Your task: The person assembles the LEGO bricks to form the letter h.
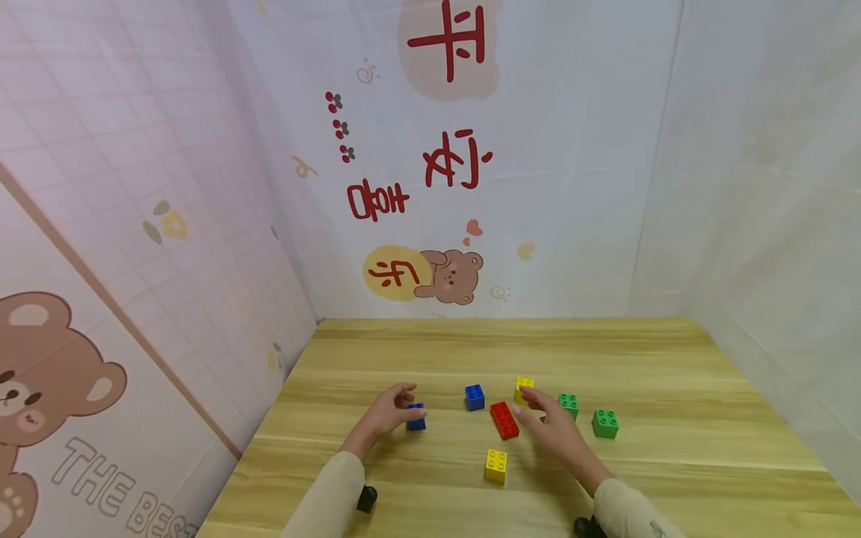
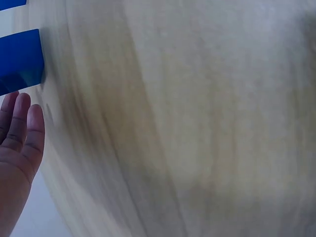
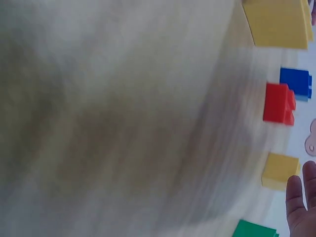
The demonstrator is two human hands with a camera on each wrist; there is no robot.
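Note:
My left hand (image 1: 385, 413) is beside a blue toy brick (image 1: 417, 424), its thumb over the brick's top in the head view. In the left wrist view its fingertips come close to that blue brick (image 2: 19, 57); contact is unclear. Loosely bent fingers on my right hand (image 1: 554, 430) reach toward the far yellow brick (image 1: 522, 389), with thumb and fingers apart. The right wrist view has a gap between the visible fingers (image 3: 295, 192) and most of that yellow brick (image 3: 277, 170). A red eight-stud brick (image 1: 504, 421) lies just left of the right hand.
Another blue brick (image 1: 474, 397) stands between the hands, farther back. A second yellow brick (image 1: 495, 466) is nearest the person. Two green bricks (image 1: 568, 404) stand to the right on the wooden table (image 1: 403, 347). Printed cloth walls (image 1: 565, 187) rise behind and at the sides.

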